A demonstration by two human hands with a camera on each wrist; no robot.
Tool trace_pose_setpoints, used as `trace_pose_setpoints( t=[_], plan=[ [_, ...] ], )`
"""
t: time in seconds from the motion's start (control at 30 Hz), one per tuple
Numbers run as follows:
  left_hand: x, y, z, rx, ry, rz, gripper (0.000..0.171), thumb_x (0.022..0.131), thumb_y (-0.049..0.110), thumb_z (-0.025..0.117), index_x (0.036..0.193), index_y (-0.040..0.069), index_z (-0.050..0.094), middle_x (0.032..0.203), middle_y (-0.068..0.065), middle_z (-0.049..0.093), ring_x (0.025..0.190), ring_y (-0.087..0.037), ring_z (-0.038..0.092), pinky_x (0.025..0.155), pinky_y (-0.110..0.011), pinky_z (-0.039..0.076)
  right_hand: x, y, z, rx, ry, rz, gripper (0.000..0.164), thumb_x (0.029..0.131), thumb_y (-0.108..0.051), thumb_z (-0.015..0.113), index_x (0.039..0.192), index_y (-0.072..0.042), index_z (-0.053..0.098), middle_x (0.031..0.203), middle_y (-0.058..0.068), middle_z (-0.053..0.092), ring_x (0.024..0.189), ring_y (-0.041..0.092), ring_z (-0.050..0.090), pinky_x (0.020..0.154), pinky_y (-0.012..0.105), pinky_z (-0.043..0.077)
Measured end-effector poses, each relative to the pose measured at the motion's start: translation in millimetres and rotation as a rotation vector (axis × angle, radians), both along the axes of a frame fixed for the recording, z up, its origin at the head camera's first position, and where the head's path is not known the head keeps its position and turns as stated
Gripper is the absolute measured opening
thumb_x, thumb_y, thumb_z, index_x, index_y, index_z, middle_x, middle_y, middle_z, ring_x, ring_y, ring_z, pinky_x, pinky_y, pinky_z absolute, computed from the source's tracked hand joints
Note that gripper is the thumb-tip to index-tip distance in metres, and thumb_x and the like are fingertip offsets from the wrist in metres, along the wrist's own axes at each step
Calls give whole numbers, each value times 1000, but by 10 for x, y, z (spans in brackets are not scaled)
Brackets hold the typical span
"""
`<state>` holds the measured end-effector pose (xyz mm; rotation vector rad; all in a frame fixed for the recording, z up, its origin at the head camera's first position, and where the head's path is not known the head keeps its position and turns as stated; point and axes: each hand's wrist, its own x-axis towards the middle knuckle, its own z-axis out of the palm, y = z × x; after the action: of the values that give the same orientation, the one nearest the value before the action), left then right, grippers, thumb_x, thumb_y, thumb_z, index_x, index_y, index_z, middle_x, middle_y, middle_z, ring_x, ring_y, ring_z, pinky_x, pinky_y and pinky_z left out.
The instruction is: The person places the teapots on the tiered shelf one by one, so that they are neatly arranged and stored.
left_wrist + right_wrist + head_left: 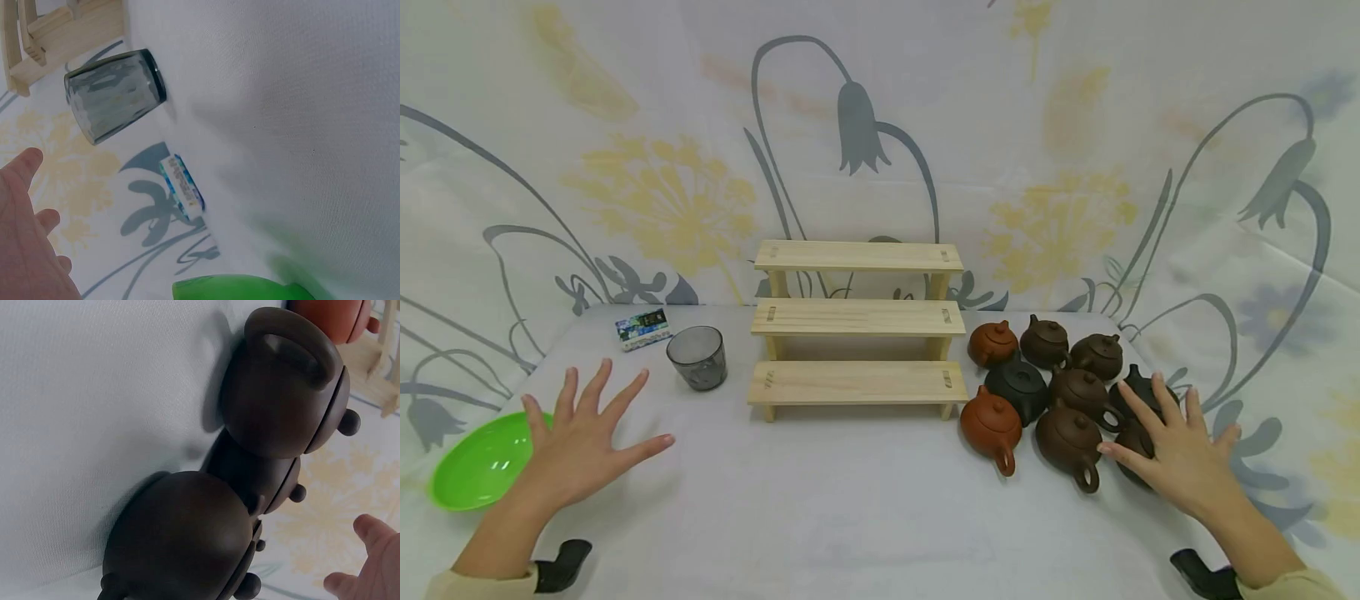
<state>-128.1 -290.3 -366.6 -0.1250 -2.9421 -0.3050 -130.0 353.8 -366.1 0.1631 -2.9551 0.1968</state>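
My left hand (578,446) is spread wide with nothing in it, above the table beside a shiny green bowl (482,462) that it partly covers in the head view. My right hand (1183,458), fingers also spread and holding nothing, hovers over the right end of a cluster of small clay teapots. It hides part of a dark teapot (1133,446) and overlaps a black teapot (1138,392). Left of that hand sits a brown teapot (1067,437), its looped handle toward me. A reddish-brown teapot (991,421) stands at the cluster's front left.
A three-step wooden rack (857,383) stands mid-table at the back. To its left are a grey transparent glass (697,358) and a small printed packet (643,330). More teapots, including an orange-brown one (992,343), stand right of the rack. Behind hangs a flower-printed cloth (880,200).
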Motion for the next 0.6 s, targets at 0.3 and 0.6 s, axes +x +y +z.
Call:
trace_pose_setpoints(
  t=[0.3,0.6],
  plan=[
    [8,9,26,2,15,-11,95,78,65,59,150,19,19,150,-27,3,130,-51,-18,87,-65,-28,17,-46,32,-18,30,26,91,83,-59,57,151,-30,5,153,20,-3,125,62,-1,79,82,-8],
    [-21,74,78,94,86,-40,92,80,58,62,149,15,20,149,-28,5,132,-51,-11,93,-66,-21,51,-298,73,-216,53,160,80,87,-45,61,151,-27,16,151,25,8,128,59,-3,86,78,-11]
  ],
)
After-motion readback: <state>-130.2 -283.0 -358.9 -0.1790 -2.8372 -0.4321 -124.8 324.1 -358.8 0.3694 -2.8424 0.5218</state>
